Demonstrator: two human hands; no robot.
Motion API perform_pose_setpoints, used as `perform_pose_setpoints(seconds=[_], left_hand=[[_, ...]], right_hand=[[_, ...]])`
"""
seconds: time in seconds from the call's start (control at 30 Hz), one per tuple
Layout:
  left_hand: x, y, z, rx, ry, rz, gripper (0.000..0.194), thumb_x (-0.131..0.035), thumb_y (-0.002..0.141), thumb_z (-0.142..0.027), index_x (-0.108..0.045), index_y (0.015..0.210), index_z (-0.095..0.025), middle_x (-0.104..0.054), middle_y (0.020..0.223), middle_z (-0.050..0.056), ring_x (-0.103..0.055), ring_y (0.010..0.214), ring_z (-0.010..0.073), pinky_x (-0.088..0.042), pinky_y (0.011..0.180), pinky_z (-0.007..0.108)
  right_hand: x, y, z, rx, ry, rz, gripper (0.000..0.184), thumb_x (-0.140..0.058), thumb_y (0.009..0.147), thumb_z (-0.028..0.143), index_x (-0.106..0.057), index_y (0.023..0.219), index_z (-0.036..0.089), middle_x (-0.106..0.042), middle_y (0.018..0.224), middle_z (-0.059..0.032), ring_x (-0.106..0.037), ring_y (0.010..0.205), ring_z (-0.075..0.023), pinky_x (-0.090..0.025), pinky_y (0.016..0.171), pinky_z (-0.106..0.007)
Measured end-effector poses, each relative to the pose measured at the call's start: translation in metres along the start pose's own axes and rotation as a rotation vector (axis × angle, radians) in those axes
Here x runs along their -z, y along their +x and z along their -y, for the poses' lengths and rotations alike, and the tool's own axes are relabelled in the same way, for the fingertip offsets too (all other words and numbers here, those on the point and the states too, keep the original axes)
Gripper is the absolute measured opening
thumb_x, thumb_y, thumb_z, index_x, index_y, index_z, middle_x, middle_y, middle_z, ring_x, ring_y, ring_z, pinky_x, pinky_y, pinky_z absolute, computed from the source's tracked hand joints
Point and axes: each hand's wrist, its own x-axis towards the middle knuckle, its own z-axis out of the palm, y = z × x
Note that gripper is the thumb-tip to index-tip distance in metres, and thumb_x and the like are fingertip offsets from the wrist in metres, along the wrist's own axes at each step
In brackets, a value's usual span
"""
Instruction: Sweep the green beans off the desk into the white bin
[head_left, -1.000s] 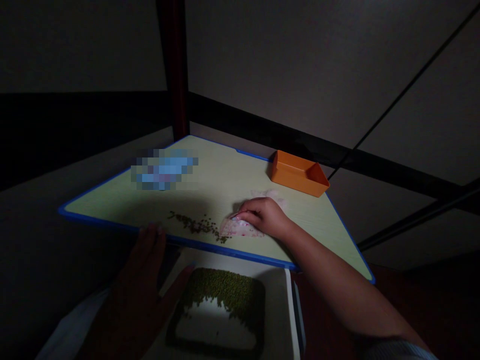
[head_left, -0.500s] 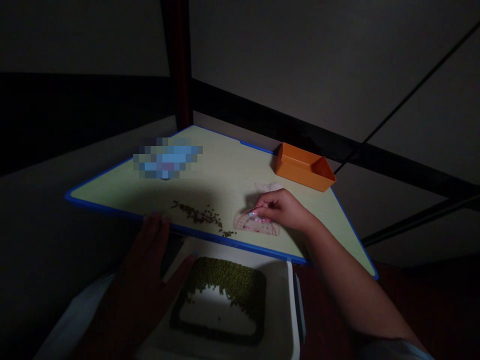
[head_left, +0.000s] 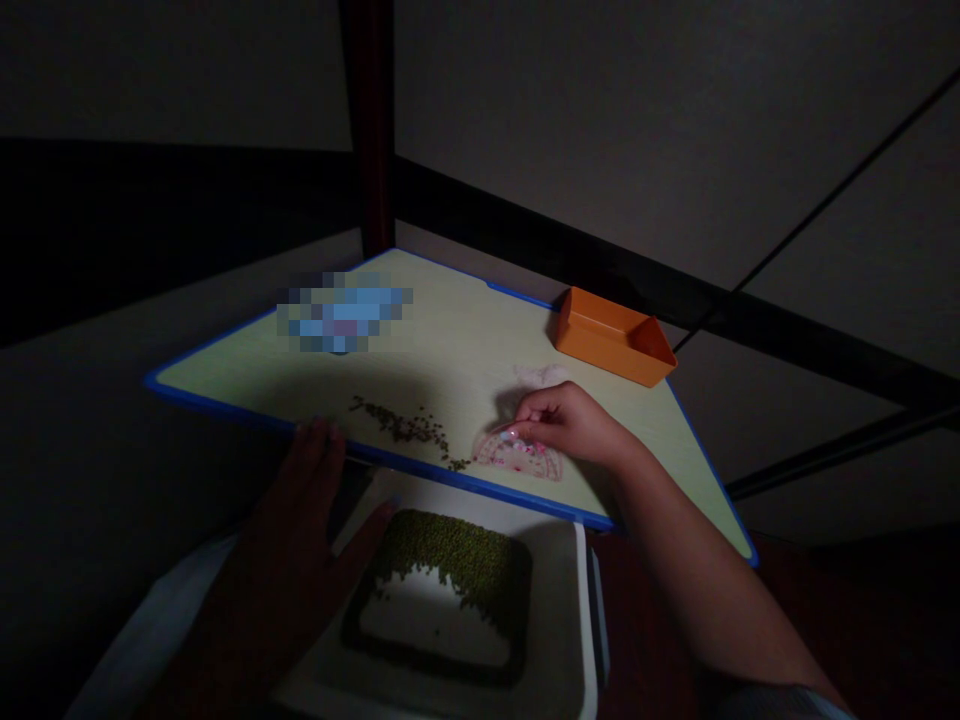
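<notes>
My right hand (head_left: pixel 576 425) is closed, its thumb and fingers pinching the curved upper edge of a clear pink protractor (head_left: pixel 519 460). The protractor is over the pale board (head_left: pixel 457 340), its straight side facing me. Just left of it, small green beans (head_left: pixel 409 426) lie scattered in a band near the blue front edge. My left hand (head_left: pixel 296 530) is in shadow with thumb and fingers apart, fingertips at the board's front edge and thumb over a white tub (head_left: pixel 590 610). More green beans (head_left: pixel 469 550) cover part of the tub's floor.
An orange open tray (head_left: pixel 606 355) stands at the board's back right edge. A pixelated blue item (head_left: pixel 345 315) lies at the back left. A faint pale pink piece (head_left: pixel 541 375) lies beyond my right hand. Dark panels rise behind the board.
The protractor has shifted slightly toward the board's front edge, with my right hand still pinching it. My left hand stays nearly where it was. The whole view has drifted a little.
</notes>
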Motion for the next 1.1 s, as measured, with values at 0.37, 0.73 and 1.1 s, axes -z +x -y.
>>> perform_pose_setpoints(seconds=[0.37,0.73,1.1], left_hand=[[-0.002,0.0,-0.001,-0.002,0.001,-0.03,0.08,-0.034,0.081,-0.064,-0.018,0.145,-0.018,-0.023,0.156,0.013,-0.021,0.143,0.0274,-0.029,0.113,0.05],[-0.004,0.001,0.001,-0.007,0.016,-0.012,0.082,-0.032,0.08,-0.066,-0.019,0.145,-0.017,-0.021,0.156,0.013,-0.022,0.143,0.0283,-0.028,0.113,0.051],[0.0,0.002,-0.004,0.025,-0.005,-0.004,0.083,-0.032,0.08,-0.066,-0.026,0.142,-0.01,-0.024,0.155,0.016,-0.022,0.143,0.0289,-0.028,0.114,0.049]], right_hand=[[-0.007,0.001,0.002,-0.007,0.002,0.034,0.027,-0.064,0.082,0.037,-0.059,0.069,0.014,-0.054,0.058,0.0034,-0.045,0.052,-0.006,-0.033,0.052,-0.022],[0.0,0.0,0.0,-0.068,-0.032,-0.12,0.028,-0.06,0.084,0.037,-0.056,0.067,0.015,-0.053,0.055,0.003,-0.046,0.051,-0.007,-0.032,0.051,-0.022],[0.013,-0.004,-0.005,-0.113,-0.189,-0.18,0.029,-0.06,0.083,0.036,-0.055,0.065,0.015,-0.052,0.055,0.0025,-0.045,0.052,-0.0083,-0.029,0.052,-0.024]])
